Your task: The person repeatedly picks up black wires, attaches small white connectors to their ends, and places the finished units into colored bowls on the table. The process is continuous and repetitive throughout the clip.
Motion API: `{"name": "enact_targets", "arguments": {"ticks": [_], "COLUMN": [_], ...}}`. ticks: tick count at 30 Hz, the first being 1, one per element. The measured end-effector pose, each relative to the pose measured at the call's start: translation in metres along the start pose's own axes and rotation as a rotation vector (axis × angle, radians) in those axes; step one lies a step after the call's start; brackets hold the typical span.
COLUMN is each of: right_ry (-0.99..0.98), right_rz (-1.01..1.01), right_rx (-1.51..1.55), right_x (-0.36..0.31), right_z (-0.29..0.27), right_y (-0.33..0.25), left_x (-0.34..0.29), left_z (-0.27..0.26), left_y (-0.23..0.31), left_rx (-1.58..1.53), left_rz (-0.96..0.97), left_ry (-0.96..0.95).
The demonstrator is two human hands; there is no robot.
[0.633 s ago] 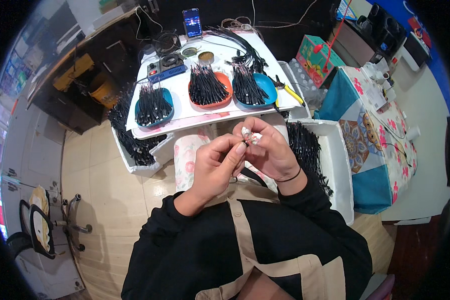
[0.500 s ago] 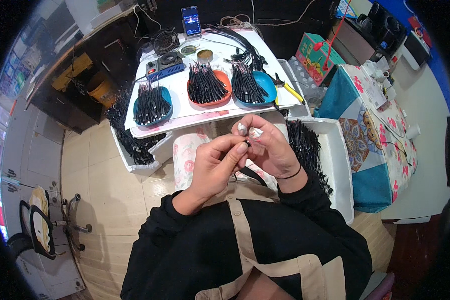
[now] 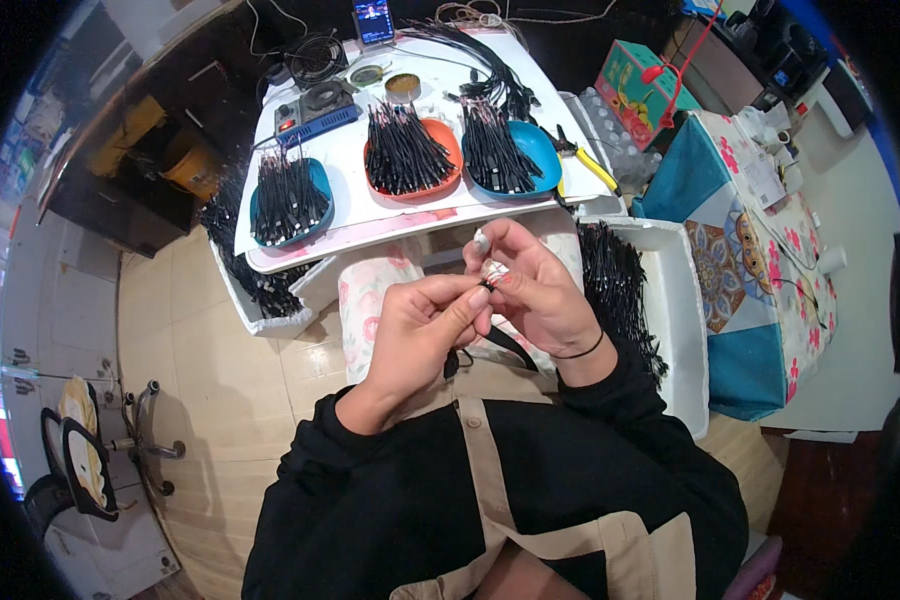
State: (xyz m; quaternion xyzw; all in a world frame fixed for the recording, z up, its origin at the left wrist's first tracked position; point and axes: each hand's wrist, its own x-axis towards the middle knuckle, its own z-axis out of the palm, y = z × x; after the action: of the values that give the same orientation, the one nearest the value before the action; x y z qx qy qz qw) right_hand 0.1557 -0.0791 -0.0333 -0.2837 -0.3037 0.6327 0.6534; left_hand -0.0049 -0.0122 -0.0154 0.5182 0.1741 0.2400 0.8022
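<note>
My left hand (image 3: 420, 330) and my right hand (image 3: 535, 290) meet in front of my chest, below the white table (image 3: 390, 210). Together they pinch a short black cable piece (image 3: 485, 287) between the fingertips; its loose end hangs down near my apron (image 3: 500, 345). The right fingers also hold a small white part (image 3: 492, 266). Three bowls of similar black cable pieces stand on the table: a blue bowl at the left (image 3: 288, 200), an orange bowl in the middle (image 3: 410, 155), a blue bowl at the right (image 3: 505, 150).
White foam boxes with more black cables sit at my right (image 3: 660, 300) and lower left (image 3: 260, 290). Yellow-handled pliers (image 3: 585, 165), a small device (image 3: 315, 110) and a phone (image 3: 373, 20) lie on the table. A flowered cloth-covered table (image 3: 770, 250) stands at the right.
Both hands stay together at the same spot; the fingers have shifted slightly on the cable piece. The view has tilted a little.
</note>
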Motion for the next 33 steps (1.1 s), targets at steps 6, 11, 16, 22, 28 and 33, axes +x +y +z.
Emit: {"name": "enact_targets", "arguments": {"ticks": [6,11,16,22,28,33], "right_ry": [0.014,0.146,0.133,0.156,0.354,-0.005], "right_rz": [-0.061,-0.062,-0.274,-0.463,-0.33,-0.451], "right_rx": [-0.099,-0.316,-0.9,-1.379,-0.761,-1.402], "right_x": [0.01,0.014,0.013,0.005,-0.012,-0.03], "right_z": [-0.012,-0.014,-0.013,0.005,-0.011,-0.004], "right_y": [0.004,0.004,-0.015,-0.007,-0.038,-0.049], "left_x": [0.011,0.019,0.018,0.011,-0.002,-0.011], "left_z": [-0.004,-0.01,-0.011,-0.01,-0.012,-0.011], "left_y": [-0.007,-0.009,-0.01,-0.006,0.008,0.017], "left_rx": [-0.036,-0.038,0.04,0.095,-0.017,-0.075], "left_rz": [-0.066,-0.065,-0.012,-0.016,-0.112,-0.216], "left_ry": [0.066,0.089,0.128,0.102,0.049,0.001]}}
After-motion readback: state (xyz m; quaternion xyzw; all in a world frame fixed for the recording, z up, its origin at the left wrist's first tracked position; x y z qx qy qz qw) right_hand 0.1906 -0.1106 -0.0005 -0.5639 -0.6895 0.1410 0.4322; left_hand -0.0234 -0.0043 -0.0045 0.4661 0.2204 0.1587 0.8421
